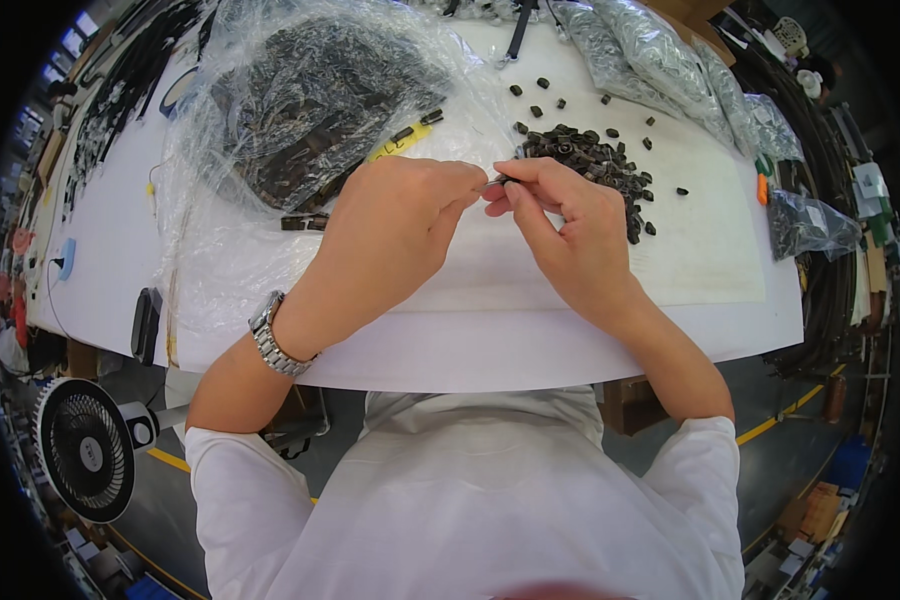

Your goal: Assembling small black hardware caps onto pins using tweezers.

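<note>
My left hand (pixel 400 215), with a metal watch on its wrist, and my right hand (pixel 570 215) meet fingertip to fingertip over the table. Between them is a small dark piece (pixel 498 181), pinched by both; its exact kind is too small to make out. Just beyond my right hand lies a heap of small black pieces (pixel 590 160), with several more scattered around it. Left of my hands spreads a large clear plastic bag (pixel 320 100) full of dark parts. A few dark pieces (pixel 305 222) lie at the bag's near edge, partly behind my left forearm.
Silvery plastic packets (pixel 635 60) line the table's far right. An orange-tipped tool (pixel 762 189) lies at the right edge near a clear bag of dark parts (pixel 810 225). A black case (pixel 146 326) sits at the left front edge. Below it stands a fan (pixel 88 452).
</note>
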### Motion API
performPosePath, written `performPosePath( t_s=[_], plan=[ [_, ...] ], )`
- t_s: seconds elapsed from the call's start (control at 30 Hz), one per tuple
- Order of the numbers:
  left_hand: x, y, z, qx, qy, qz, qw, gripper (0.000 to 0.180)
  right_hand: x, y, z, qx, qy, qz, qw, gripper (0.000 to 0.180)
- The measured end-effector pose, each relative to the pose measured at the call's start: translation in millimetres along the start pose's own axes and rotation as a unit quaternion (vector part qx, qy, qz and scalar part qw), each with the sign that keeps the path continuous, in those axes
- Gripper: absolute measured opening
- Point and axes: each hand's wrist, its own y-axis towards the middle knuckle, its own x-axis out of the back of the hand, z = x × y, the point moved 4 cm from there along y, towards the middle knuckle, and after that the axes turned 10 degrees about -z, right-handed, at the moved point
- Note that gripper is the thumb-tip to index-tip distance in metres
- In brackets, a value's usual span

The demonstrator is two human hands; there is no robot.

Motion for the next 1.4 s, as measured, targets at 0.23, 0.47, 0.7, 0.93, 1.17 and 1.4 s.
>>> performPosePath(
  t_s=[0.23,0.47,0.7,0.93,1.17,1.4],
  plan=[
    [8,9,17,0.191,-0.183,0.162,0.951,0.013,9,7,-10,-0.24,0.286,0.176,0.911,0.019],
    [6,8,18,0.276,-0.385,0.208,0.856,0.018,0,3,-25,-0.273,0.475,0.228,0.805,0.026],
    [-13,-2,24,0.294,-0.549,0.199,0.756,0.023,-5,0,-15,-0.301,0.604,0.223,0.703,0.026],
    [-12,2,17,0.288,-0.496,0.184,0.798,0.025,10,0,5,-0.173,0.286,0.069,0.94,0.015],
    [-17,1,21,0.303,-0.478,0.179,0.805,0.022,14,4,1,-0.163,0.18,0.074,0.967,0.013],
    [3,19,42,0.274,-0.312,0.164,0.895,0.019,34,12,-14,-0.177,0.172,-0.007,0.969,0.013]
  ],
)
